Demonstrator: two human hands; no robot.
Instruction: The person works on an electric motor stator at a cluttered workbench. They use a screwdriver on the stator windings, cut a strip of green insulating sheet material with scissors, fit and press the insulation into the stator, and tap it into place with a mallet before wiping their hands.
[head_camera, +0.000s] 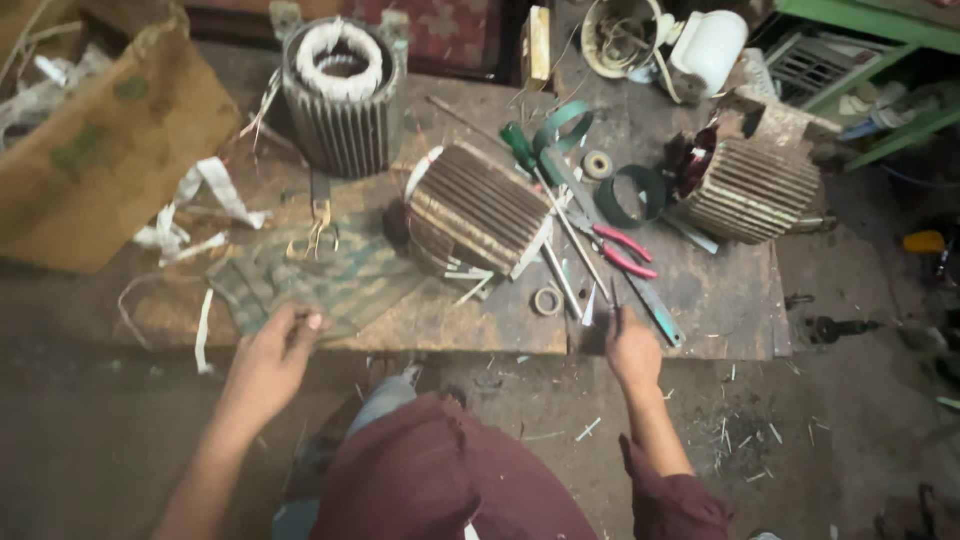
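- The left hand, lower left of centre, is smeared by motion; its fingers lie at the edge of a patterned cloth, and whether they pinch it cannot be told.
- The right hand, lower centre right, shows only its back; a thin dark tool rises from it, and the grip is hidden.
- A brown sack is cut off by the upper left edges.
- The white container at the top is overexposed, so its shape is unclear.
- The green frame runs out of the upper right corner.
- Small bits on the floor, lower right, are too small to identify.
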